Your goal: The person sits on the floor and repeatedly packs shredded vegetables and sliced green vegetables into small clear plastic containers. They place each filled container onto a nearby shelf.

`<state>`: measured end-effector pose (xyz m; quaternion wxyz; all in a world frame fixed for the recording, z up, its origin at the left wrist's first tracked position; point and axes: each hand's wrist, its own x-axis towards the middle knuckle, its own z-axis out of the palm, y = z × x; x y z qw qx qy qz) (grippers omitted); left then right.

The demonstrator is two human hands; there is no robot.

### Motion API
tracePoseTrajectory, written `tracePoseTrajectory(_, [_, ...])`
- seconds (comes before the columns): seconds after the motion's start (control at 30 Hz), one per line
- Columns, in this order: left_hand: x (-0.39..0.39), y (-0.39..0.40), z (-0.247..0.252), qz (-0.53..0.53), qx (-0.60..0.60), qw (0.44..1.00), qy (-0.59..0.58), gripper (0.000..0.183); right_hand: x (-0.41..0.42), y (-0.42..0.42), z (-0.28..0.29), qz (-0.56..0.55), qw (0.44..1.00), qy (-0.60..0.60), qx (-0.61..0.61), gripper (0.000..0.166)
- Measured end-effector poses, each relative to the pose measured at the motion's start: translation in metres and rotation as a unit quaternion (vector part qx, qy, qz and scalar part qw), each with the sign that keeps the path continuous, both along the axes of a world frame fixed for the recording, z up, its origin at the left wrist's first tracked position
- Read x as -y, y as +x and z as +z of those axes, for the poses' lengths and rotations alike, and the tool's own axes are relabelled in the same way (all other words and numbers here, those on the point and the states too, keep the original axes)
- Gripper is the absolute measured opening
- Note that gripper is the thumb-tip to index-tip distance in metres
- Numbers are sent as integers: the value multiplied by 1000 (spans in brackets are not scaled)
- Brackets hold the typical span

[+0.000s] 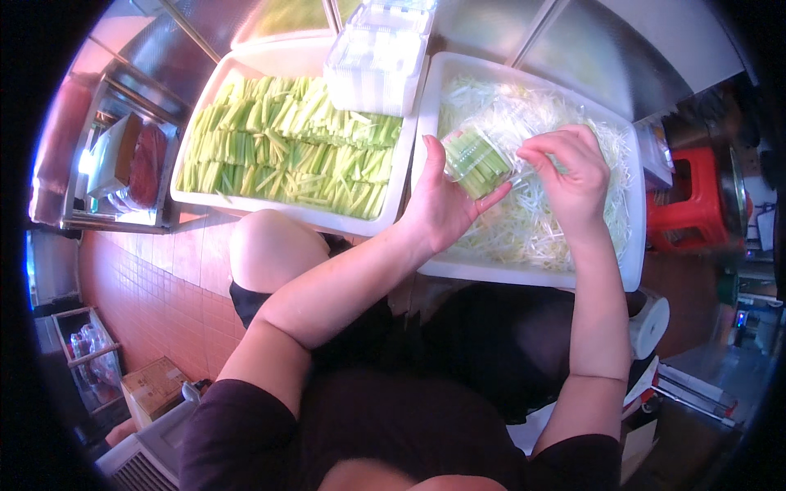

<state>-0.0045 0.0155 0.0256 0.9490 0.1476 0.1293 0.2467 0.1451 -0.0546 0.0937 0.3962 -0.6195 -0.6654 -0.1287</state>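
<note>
My left hand [433, 205] holds up a small clear plastic box [479, 161] packed with short green stalk pieces that look like celery. The thumb stands up at the box's left, and the fingers support it from beneath. To the right of the box is my right hand [574, 175], with thumb and fingertips drawn close together. Whether a thin strand is pinched there cannot be made out. Both hands are above a white plastic tub [635, 245] of fine, pale vegetable shreds [522, 227]. Left of it, another white tub [288, 215] contains rows of cut green stalks [288, 147].
Stacked clear plastic boxes [377, 70] stand over the left tub's back right corner. Metal panels rise behind the tubs. A red plastic stool [694, 196] is on the right, a metal-framed rack [116, 159] on the left. A cardboard box [156, 390] sits at lower left.
</note>
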Motion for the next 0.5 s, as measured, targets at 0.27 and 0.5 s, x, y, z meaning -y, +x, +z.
tracePoseTrajectory(0.27, [1, 2, 1, 8, -18, 1000, 1, 73, 0, -1, 1, -25, 995, -2, 95, 18])
tracePoseTrajectory(0.5, [0, -5, -3, 1, 15, 1000, 15, 61, 15, 12, -5, -55, 983, -135, -108, 71])
